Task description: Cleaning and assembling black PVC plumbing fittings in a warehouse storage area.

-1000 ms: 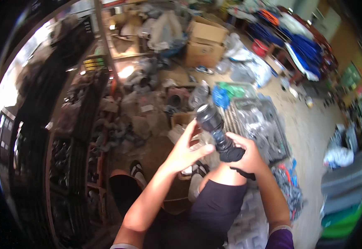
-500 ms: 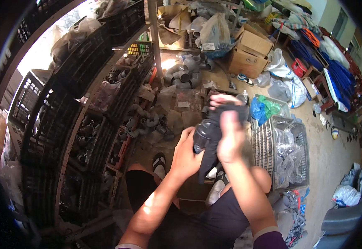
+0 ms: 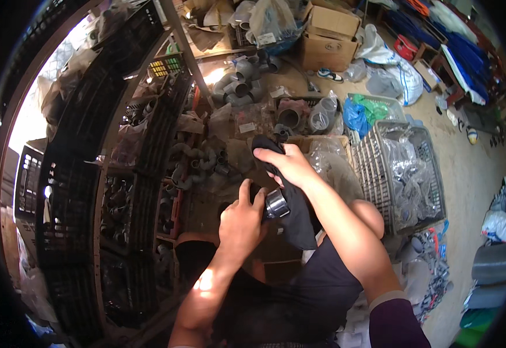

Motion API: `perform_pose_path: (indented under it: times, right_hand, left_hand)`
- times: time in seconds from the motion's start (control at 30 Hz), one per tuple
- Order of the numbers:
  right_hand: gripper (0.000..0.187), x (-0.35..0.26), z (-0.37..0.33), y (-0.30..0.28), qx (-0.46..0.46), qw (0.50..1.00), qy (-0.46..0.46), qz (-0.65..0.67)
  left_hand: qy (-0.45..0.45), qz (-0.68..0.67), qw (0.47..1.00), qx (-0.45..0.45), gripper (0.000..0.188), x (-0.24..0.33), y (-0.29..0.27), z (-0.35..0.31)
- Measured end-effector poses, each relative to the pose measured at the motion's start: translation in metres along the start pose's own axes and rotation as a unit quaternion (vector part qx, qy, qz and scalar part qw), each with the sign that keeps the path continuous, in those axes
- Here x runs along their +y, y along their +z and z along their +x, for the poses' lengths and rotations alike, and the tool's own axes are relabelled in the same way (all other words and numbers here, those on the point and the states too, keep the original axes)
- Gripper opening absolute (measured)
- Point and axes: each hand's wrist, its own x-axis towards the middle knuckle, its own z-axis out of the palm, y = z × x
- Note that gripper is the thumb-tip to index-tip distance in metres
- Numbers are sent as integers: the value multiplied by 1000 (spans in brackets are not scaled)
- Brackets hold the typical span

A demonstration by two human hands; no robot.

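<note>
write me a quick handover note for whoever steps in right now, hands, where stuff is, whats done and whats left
Left hand: gripping a short metal fitting at lap height.
Right hand: holding a black cloth draped over the fitting, touching it.
Around: grey pipe elbows on the floor ahead, black crates to the left, a grey basket of clear bags to the right, a cardboard box beyond.
Done: fitting in hand, cloth on it.
Left: likely wiping; how clean it is cannot be told.

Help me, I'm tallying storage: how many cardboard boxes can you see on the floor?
1 clearly: a brown cardboard box at the top, beyond the grey plastic basket. More may be hidden in the clutter around it.
</note>
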Motion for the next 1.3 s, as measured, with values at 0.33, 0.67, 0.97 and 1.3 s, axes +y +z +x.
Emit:
perform_pose_path:
  times: [0.33,0.67,0.97,1.3]
  right_hand:
    - [45,25,-43,17,161,858,-398,-283]
    - [36,40,-42,2,146,903,-173,-364]
    - [41,65,-29,6,117,933,-9,-339]
    - [22,50,-34,-8,150,956,-190,-168]
  left_hand:
    - [-53,-107,992,47,52,-15,12,13]
    - [-21,41,999,8,52,12,22,6]
    - [-27,108,990,-85,59,-6,33,3]
    - [91,-163,974,127,41,-41,-15,-10]
